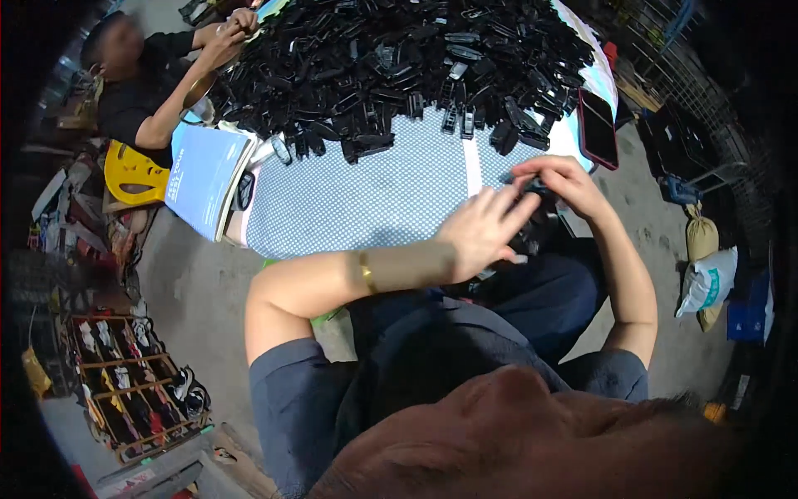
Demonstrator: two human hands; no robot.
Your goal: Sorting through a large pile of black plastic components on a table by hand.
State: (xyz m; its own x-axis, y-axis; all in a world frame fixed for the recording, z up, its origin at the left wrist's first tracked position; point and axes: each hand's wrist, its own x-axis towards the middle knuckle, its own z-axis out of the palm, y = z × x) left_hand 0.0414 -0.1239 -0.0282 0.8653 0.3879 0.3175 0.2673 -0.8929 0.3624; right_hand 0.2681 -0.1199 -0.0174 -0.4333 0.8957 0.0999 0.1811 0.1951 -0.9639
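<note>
Head bowed, left hand (482, 229) spread open, right hand (559, 179) fingers pinching a small black clip (532, 185), axis unclear, above the table (374, 200)

Dim overall, brightest on the dotted tablecloth (374, 200) at centre. Heavy black vignette around the rim, strong fisheye bending at the edges. Soft glare on the phone screen (598, 129). Blurred and out of focus near the bottom; slight motion blur on the left hand (482, 229).
</note>
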